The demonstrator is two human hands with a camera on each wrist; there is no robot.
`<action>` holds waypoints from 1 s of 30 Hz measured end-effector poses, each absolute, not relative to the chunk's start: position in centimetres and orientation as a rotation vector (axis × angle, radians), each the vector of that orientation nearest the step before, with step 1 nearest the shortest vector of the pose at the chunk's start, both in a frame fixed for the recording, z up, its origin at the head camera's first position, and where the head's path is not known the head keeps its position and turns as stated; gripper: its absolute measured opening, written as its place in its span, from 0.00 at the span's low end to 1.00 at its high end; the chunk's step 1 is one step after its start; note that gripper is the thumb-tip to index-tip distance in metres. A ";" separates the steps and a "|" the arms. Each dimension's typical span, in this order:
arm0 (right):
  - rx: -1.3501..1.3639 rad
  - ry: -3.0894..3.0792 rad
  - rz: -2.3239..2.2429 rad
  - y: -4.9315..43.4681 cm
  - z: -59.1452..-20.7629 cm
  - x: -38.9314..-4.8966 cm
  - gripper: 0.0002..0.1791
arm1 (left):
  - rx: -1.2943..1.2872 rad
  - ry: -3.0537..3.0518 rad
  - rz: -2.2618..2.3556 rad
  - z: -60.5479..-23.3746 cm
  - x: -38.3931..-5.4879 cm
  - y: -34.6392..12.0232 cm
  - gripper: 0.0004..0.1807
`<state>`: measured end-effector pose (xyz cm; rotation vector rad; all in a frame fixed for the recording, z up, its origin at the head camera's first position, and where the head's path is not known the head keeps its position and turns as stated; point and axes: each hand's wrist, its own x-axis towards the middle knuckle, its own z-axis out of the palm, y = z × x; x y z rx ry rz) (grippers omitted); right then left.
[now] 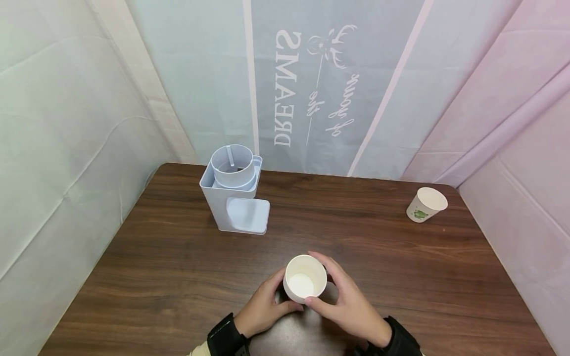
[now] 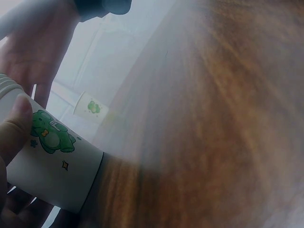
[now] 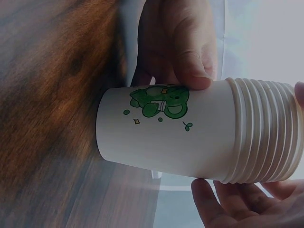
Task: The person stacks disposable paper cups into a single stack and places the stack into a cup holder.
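A stack of white paper cups (image 1: 305,281) stands on the table in front of me, held between both hands. Its side shows a green cartoon print, and several nested rims are visible in the right wrist view. My left hand (image 1: 265,304) grips the lower body, its thumb against the near side. Higher up, my right hand (image 1: 354,306) holds the stack near the rims, with the thumb at the near edge and fingers round the far side. In the right wrist view, the cup stack (image 3: 166,137) touches the wood at its base.
A pale blue plastic holder (image 1: 213,205) with a round tube and a flat foot stands at the back left. One separate paper cup (image 1: 418,210) with a green print is at the back right. Curtains hang behind and beside the brown wooden table (image 1: 178,267).
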<state>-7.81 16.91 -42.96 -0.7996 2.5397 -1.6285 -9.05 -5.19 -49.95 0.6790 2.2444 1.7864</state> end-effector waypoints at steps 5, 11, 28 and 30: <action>-0.823 2.543 -1.633 16.9 -43.0 -7.9 0.44 | 0.678 2.244 1.788 -50.0 -9.0 -5.2 0.43; -0.836 2.544 -1.635 16.9 -42.9 -8.0 0.45 | 0.681 2.246 1.788 -50.0 -9.0 -5.3 0.43; -0.846 2.524 -1.623 17.0 -42.7 -8.1 0.44 | 0.674 2.251 1.775 -49.9 -9.0 -5.3 0.43; -0.852 2.528 -1.623 17.0 -42.7 -8.1 0.44 | 0.674 2.248 1.776 -49.9 -9.0 -5.3 0.43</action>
